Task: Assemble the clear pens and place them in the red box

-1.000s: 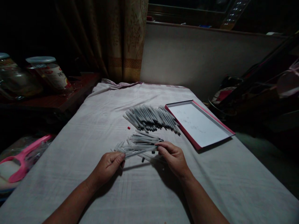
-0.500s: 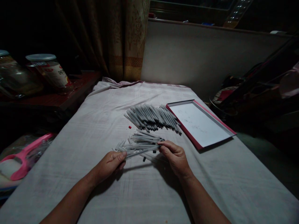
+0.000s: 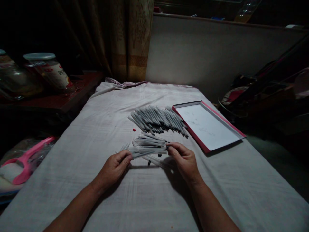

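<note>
A clear-barrelled pen (image 3: 148,152) is held by its left end in my left hand (image 3: 116,164), the thumb and fingers pressed together. My right hand (image 3: 184,158) is closed in a pinch on a small black pen cap (image 3: 168,146) at the right end of that pen; whether the two are joined I cannot tell. Beneath and behind lie loose clear pens (image 3: 149,140). Two small black caps rest on the cloth, one of them a black cap (image 3: 149,163) just below the pen. Farther back is a big heap of pens (image 3: 156,118), their dark ends toward me.
A shallow red-edged box lid (image 3: 205,147) with a white inside lies right of the heap. Left of it sits a small red cap (image 3: 134,130). A pale checked cloth (image 3: 116,199) covers the table. Jars (image 3: 49,71) stand on a dark red side shelf, above a pink plastic handle (image 3: 26,161).
My right hand has shifted slightly right, its pinch drawing toward the pen's end. The left hand has turned a little, with its fingers now more on top. The view has tilted slightly.
</note>
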{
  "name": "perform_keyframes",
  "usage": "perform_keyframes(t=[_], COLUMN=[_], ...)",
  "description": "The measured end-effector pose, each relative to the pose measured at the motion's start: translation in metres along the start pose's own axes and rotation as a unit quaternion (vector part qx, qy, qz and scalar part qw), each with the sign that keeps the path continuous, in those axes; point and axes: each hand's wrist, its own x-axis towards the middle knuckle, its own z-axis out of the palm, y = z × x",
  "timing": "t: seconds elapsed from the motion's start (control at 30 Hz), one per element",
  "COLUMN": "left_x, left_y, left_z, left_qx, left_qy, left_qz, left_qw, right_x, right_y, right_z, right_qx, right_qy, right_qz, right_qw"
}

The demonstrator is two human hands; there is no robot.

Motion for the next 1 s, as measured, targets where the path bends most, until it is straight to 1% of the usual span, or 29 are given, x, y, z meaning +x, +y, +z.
perform_keyframes(t=[0.1, 0.13, 0.17, 0.23, 0.3, 0.37, 0.43, 0.5, 0.57, 0.67, 0.77, 0.87, 1.0], left_x=[0.000, 0.000, 0.000, 0.001, 0.001, 0.001, 0.001, 0.001, 0.001, 0.001, 0.001, 0.001, 0.000], left_y=[0.002, 0.004, 0.005, 0.007, 0.006, 0.003, -0.001, -0.003, -0.004, -0.002, -0.001, -0.001, 0.000], left_z=[0.000, 0.000, -0.001, -0.001, -0.002, -0.003, -0.003, -0.003, -0.003, -0.002, -0.001, -0.001, -0.002], left_qx=[-0.028, -0.035, -0.038, -0.034, -0.027, -0.025, -0.028, -0.035, -0.044, -0.050, -0.053, -0.059, -0.054], left_qy=[-0.007, -0.007, -0.007, -0.005, -0.006, -0.011, -0.018, -0.023, -0.025, -0.025, -0.022, -0.023, -0.027], left_qz=[-0.030, -0.036, -0.039, -0.038, -0.032, -0.025, -0.022, -0.023, -0.024, -0.023, -0.025, -0.032, -0.041], left_qw=[0.999, 0.999, 0.998, 0.999, 0.999, 0.999, 0.999, 0.999, 0.998, 0.998, 0.998, 0.997, 0.997], right_x=[0.010, 0.014, 0.016, 0.019, 0.018, 0.015, 0.012, 0.010, 0.010, 0.009, 0.007, 0.002, -0.003], right_y=[0.007, 0.010, 0.013, 0.018, 0.021, 0.021, 0.022, 0.022, 0.022, 0.018, 0.007, -0.003, -0.009], right_z=[-0.015, -0.020, -0.025, -0.031, -0.031, -0.029, -0.026, -0.025, -0.025, -0.026, -0.022, -0.016, -0.008], right_qx=[0.021, 0.010, -0.011, -0.076, -0.145, -0.211, -0.268, -0.307, -0.324, -0.308, -0.228, -0.131, -0.064], right_qy=[0.104, 0.126, 0.133, 0.108, 0.055, -0.001, -0.041, -0.060, -0.065, -0.057, -0.056, -0.087, -0.125], right_qz=[0.029, 0.034, 0.034, 0.021, -0.003, -0.026, -0.043, -0.056, -0.059, -0.064, -0.064, -0.034, 0.009], right_qw=[0.994, 0.991, 0.990, 0.991, 0.988, 0.977, 0.962, 0.948, 0.942, 0.947, 0.970, 0.987, 0.990])
